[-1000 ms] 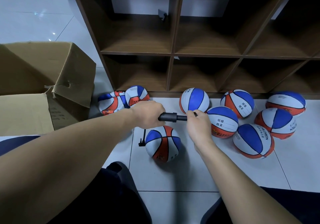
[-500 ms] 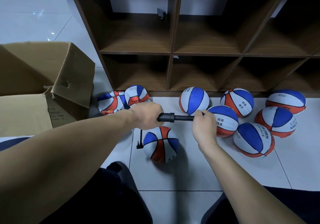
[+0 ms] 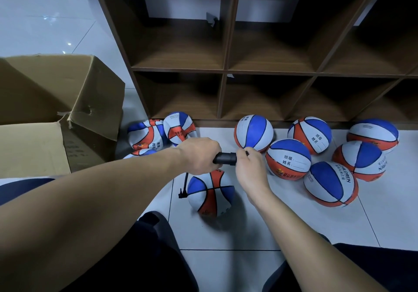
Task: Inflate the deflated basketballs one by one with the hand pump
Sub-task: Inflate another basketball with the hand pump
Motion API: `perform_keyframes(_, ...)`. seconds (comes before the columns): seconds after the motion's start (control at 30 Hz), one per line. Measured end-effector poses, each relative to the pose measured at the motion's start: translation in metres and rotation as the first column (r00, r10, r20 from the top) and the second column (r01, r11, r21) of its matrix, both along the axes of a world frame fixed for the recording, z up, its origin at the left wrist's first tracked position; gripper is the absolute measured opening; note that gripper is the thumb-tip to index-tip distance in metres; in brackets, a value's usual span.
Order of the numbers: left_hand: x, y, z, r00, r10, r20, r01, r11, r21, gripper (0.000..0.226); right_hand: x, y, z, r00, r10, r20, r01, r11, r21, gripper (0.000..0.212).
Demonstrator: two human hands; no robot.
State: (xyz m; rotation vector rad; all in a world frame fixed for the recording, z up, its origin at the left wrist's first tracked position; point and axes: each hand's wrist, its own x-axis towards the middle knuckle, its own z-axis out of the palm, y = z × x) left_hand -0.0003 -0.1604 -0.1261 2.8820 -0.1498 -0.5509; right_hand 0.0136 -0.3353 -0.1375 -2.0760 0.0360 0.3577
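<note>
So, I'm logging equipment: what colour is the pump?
Black, seen in the head view: the pump and its hose.

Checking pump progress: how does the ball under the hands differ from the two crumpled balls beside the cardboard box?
The ball under the hands looks round and filled, with the black pump hose running to its side. The crumpled balls are caved in, creased and lie untouched against the shelf base. All share blue, white and orange panels.
</note>
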Motion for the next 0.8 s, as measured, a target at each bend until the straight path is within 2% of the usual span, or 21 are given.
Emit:
perform_keyframes(0.1,0.000,0.002,0.000,1.000,-0.014,-0.001,0.014,1.000,-0.006,0.022,0.001,-0.002,0.000,0.999,0.032,-0.035,-0.031,0.999,0.032,0.030)
perform_keyframes(0.2,0.002,0.009,-0.002,1.000,0.000,-0.019,-0.001,0.998,-0.056,0.024,0.008,-0.008,0.002,0.998,0.056,-0.005,-0.056,0.998,0.021,0.032)
perform_keyframes(0.4,0.000,0.047,0.000,0.989,0.074,-0.128,-0.081,0.995,-0.055,0.029,0.035,-0.038,0.004,0.988,-0.152,0.012,0.152,0.988,0.035,0.029)
perform_keyframes(0.57,0.001,0.040,0.000,0.992,0.067,-0.108,-0.069,0.997,-0.019,0.028,0.034,-0.036,0.000,0.970,-0.237,0.050,0.235,0.971,0.035,0.029)
perform_keyframes(0.7,0.003,0.026,0.004,0.995,0.054,-0.082,-0.058,0.997,-0.043,0.026,0.021,-0.025,0.001,0.954,-0.257,0.156,0.260,0.966,0.001,0.029)
perform_keyframes(0.8,0.003,0.015,0.006,0.997,0.040,-0.073,-0.043,0.998,-0.043,0.027,0.009,-0.017,0.000,0.962,-0.214,0.167,0.214,0.977,0.022,0.031)
